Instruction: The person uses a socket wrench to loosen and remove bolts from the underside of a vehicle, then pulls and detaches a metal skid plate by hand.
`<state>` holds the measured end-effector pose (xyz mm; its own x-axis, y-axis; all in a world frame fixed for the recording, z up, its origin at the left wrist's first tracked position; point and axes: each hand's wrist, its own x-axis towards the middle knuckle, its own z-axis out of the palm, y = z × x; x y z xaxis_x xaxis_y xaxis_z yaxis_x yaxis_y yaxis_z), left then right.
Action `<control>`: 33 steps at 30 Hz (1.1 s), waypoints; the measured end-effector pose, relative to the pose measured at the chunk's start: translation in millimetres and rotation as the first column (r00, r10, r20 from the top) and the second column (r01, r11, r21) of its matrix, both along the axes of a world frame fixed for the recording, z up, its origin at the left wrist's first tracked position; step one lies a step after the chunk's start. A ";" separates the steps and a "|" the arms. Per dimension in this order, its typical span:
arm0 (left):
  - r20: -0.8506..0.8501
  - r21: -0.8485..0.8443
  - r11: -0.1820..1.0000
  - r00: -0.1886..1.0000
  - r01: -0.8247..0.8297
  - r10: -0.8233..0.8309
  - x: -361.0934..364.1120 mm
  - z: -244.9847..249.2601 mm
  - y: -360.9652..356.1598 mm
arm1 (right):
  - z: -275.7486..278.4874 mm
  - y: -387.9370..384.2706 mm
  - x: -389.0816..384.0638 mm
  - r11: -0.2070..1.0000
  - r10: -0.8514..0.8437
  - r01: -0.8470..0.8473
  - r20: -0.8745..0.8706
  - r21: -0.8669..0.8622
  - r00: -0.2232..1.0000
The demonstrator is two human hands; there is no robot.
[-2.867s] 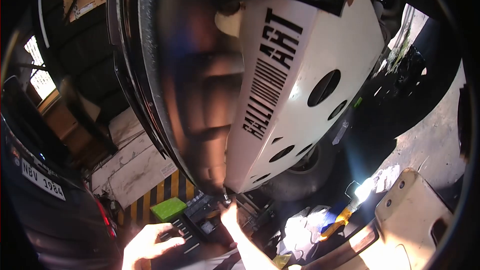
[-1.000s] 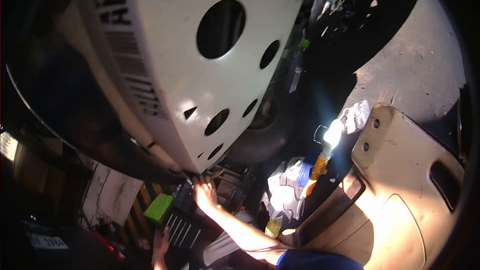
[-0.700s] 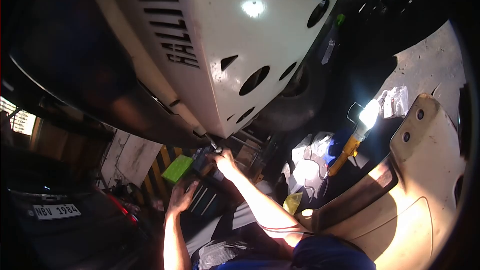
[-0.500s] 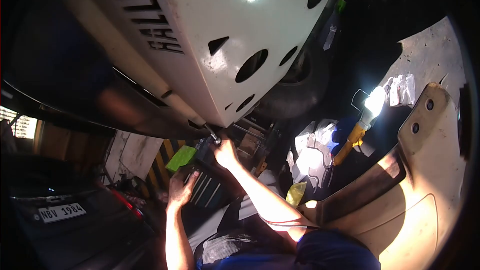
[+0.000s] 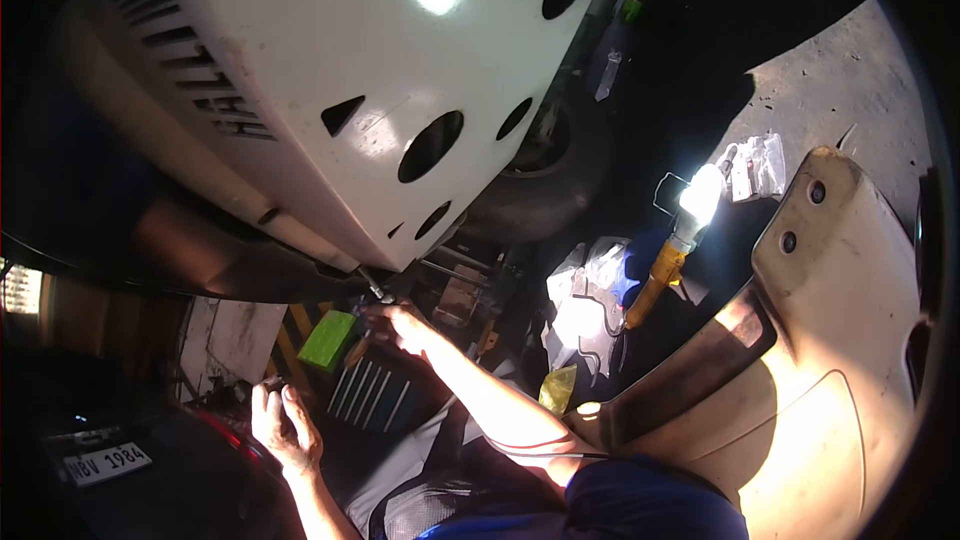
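Observation:
My right hand (image 5: 405, 328) is closed round a socket wrench (image 5: 378, 286), whose shiny metal shaft reaches up to the lower corner of a large white skid plate (image 5: 300, 70) under a vehicle's front. The plate has round and triangular holes and slotted lettering. Lower left, my left hand (image 5: 287, 432) is held up with fingers curled, a small dark thing (image 5: 272, 383) at its fingertips; what it is I cannot tell.
A lit work lamp (image 5: 655, 285) with a yellow handle lies right of centre, near plastic bags (image 5: 590, 310). A removed beige bumper (image 5: 830, 360) fills the lower right. A green box (image 5: 327, 340), a tire (image 5: 550, 175) and a dark car with a plate (image 5: 108, 462) surround the spot.
The view has shifted, so the skid plate and surroundings appear further left. My left hand has moved away from my right hand, down and to the left. The right hand stays at the plate's corner.

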<state>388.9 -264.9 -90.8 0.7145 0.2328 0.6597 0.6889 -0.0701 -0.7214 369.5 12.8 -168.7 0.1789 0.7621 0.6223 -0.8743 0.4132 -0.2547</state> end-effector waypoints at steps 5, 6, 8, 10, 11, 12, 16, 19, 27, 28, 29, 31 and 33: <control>0.007 -0.024 0.999 1.000 -0.022 0.022 6.6 -1.5 -0.4 | -4.7 -18.7 20.9 0.806 -0.555 0.579 0.184 -0.122 0.811; 0.008 -0.031 0.999 0.999 -0.031 0.031 9.8 -3.3 0.2 | -8.8 -11.0 22.7 0.507 -0.827 0.861 0.257 -0.047 0.500; 0.009 -0.024 0.998 0.998 -0.063 0.064 17.2 -5.8 -0.2 | -3.9 -10.5 14.5 0.560 -0.794 0.817 0.192 -0.137 0.577; 0.004 -0.058 0.998 0.999 -0.038 0.038 25.9 -7.0 1.0 | 11.6 -9.7 8.2 0.982 -0.104 0.097 -0.033 -0.164 0.994; 0.005 -0.055 0.998 0.999 -0.037 0.037 24.6 -6.4 0.9 | 4.1 -4.7 14.7 0.945 0.328 -0.327 -0.069 0.023 0.942; 0.006 -0.059 0.998 0.999 -0.034 0.035 26.4 -7.6 3.1 | 5.4 16.8 -12.8 0.617 0.787 -0.747 -0.168 0.249 0.594; 0.055 -0.106 0.994 0.998 -0.037 0.043 23.3 -10.5 3.0 | 5.7 -0.9 -6.7 0.979 -0.199 0.195 -0.081 -0.062 0.977; 0.026 -0.108 0.992 0.998 -0.059 0.062 20.2 -10.8 6.9 | 3.4 -6.7 7.7 0.779 -0.600 0.599 0.055 -0.185 0.798; 0.130 -0.226 0.965 0.978 -0.130 0.162 -5.6 -9.6 25.9 | 11.3 -6.1 -4.4 0.978 -0.162 0.153 -0.055 -0.144 0.985; 0.090 -0.238 0.953 0.972 -0.190 0.217 -13.3 -6.8 25.2 | 7.2 -9.5 0.9 0.897 -0.412 0.407 0.011 -0.172 0.911; 0.082 -0.238 0.950 0.970 -0.203 0.228 -18.0 -7.1 27.2 | 1.9 -9.3 9.2 0.749 -0.635 0.638 0.081 -0.180 0.769; 0.064 -0.235 0.943 0.965 -0.234 0.256 -13.5 -7.5 28.7 | 5.7 -8.8 8.0 0.644 -0.733 0.730 0.089 -0.229 0.675; 0.176 -0.323 0.927 0.949 -0.193 0.259 -2.6 -14.2 30.6 | 5.9 -3.1 6.8 0.964 0.261 -0.267 -0.185 -0.009 0.947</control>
<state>386.3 -234.4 -105.0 0.4704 0.5808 0.6644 0.8460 -0.0827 -0.5267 376.4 9.7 -162.7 0.0750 0.8169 0.5718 -0.9836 0.1551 -0.0926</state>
